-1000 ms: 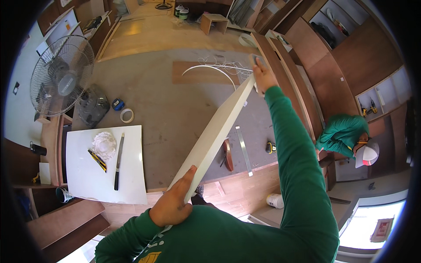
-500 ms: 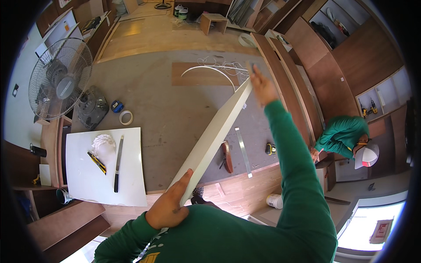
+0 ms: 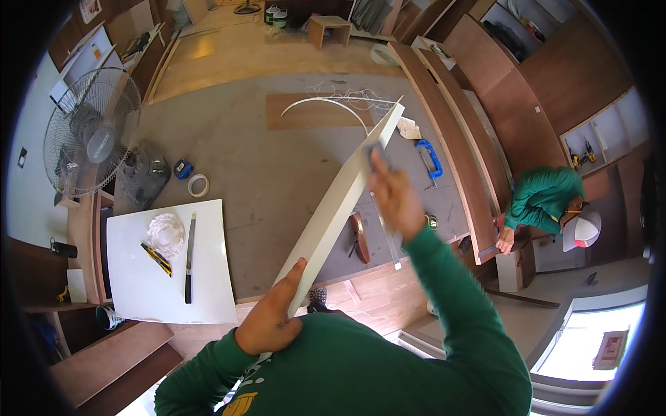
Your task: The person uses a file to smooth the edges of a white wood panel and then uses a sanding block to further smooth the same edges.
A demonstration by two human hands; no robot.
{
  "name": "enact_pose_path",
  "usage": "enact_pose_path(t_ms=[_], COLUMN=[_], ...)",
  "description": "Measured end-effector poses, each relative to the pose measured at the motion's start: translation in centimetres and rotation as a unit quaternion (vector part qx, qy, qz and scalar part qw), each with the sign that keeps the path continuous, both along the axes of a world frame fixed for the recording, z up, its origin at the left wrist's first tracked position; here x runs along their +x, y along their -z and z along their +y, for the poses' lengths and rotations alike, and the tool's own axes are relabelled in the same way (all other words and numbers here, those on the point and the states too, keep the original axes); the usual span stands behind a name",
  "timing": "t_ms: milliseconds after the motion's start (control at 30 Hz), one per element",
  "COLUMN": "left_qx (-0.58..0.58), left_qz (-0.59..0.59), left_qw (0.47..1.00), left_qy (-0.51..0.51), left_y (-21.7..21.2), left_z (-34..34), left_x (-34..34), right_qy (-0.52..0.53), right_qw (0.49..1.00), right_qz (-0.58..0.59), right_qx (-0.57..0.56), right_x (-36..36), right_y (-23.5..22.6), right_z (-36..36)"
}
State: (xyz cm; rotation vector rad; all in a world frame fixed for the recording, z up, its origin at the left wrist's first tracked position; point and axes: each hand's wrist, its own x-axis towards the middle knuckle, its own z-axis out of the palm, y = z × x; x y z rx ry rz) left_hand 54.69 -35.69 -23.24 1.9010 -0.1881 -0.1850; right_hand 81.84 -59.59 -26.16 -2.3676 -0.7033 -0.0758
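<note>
A long off-white panel [image 3: 331, 201] stands on its edge, slanting from my body to the table's far right. My left hand [image 3: 274, 312] grips its near end, fingers along one face and thumb on the other side. My right hand [image 3: 394, 197], smeared by motion, presses a small dark grey block [image 3: 375, 151] against the panel's upper edge beyond the middle. To the right of the panel lie a brown-handled tool [image 3: 359, 238] and a metal ruler [image 3: 388, 236], the ruler partly hidden by my right hand. White edging strip [image 3: 326, 101] curls behind the panel's far end.
A blue clamp [image 3: 431, 163] and a tape measure [image 3: 431, 222] lie on the right. At left are a fan [image 3: 94, 139], masking tape [image 3: 198, 185], and a white board [image 3: 215, 277] bearing a knife [image 3: 189, 260] and cutter [image 3: 157, 259]. A co-worker [image 3: 544, 197] leans over wooden boards.
My right hand has slid the dark block from the panel's far end back toward me. The blue clamp now shows. My left hand keeps its hold, and the co-worker's hand has shifted slightly.
</note>
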Motion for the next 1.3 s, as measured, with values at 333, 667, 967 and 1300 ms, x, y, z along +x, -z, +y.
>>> enact_pose_path(t_ms=[333,667,967,1300], left_qx=[-0.015,-0.014,-0.014,-0.006], left_qz=[0.035,0.028,0.045,0.015], left_qw=[0.999,0.999,0.999,0.999], left_qy=[0.006,0.005,-0.016,0.030], left_y=[0.0,-0.3,0.2,-0.4], left_z=[-0.3,-0.2,0.9,-0.4], left_x=[0.1,0.5,0.1,1.5], right_qy=[-0.040,0.064,-0.135,0.321], right_qw=[0.994,0.992,0.982,0.942], right_qz=[-0.094,-0.001,0.066,0.050], right_qx=[0.046,0.108,0.115,0.082], right_x=[0.9,5.5,-18.1,22.5], right_y=[2.5,1.6,-0.8,5.3], right_z=[-0.3,0.7,3.3,-10.7])
